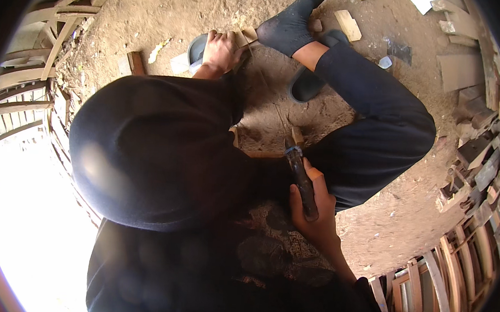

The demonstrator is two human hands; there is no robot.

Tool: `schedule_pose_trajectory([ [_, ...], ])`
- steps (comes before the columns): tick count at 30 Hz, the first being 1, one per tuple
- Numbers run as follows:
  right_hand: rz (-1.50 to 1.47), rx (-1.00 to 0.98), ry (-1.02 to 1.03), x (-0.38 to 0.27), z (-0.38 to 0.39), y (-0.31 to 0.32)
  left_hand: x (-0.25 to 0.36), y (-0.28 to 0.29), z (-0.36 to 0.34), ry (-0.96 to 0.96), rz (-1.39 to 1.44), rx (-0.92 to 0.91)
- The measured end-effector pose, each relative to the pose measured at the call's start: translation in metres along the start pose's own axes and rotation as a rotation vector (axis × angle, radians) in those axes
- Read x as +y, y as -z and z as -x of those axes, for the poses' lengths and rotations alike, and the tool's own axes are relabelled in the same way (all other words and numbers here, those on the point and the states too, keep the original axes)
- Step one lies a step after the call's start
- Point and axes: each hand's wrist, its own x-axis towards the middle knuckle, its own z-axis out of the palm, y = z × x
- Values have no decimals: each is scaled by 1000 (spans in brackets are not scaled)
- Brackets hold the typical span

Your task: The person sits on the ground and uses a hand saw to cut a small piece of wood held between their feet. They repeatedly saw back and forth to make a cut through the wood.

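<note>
My left hand (219, 51) is up near my bare-ankled, black-socked foot (286, 29), its fingers curled over a small pale wood piece (246, 37), with a dark sandal (196, 47) just left of it. A second sandal (303, 88) lies below the foot. Lower down, my right hand (315, 206) grips a dark-handled tool (299, 187) with a blue band, its pointed tip directed away from me, beside a short wood block (297, 135) by my thigh. Part of the ground between my legs is shadowed.
Dirt ground (388, 233) surrounds me, with scattered wood scraps (347, 23) beyond my foot and a short board (136, 63) at upper left. Stacked planks and offcuts (474, 147) line the right side and lower right (442, 282). A slatted wooden structure (18, 107) stands at left beside bright light.
</note>
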Motion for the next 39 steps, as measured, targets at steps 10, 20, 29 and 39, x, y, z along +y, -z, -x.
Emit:
schedule_pose_trajectory([
  [10,15,-1,-4,-3,1,-3,-1,-2,2,-39,27,160],
  [20,-39,-65,-233,-18,1,14,3,5,2,24,-21,118],
  [29,46,-6,-102,-1,15,-1,0,12,-4,53,13,38],
  [39,26,-80,-140,-5,-7,-5,3,12,-9,53,-158,-156],
])
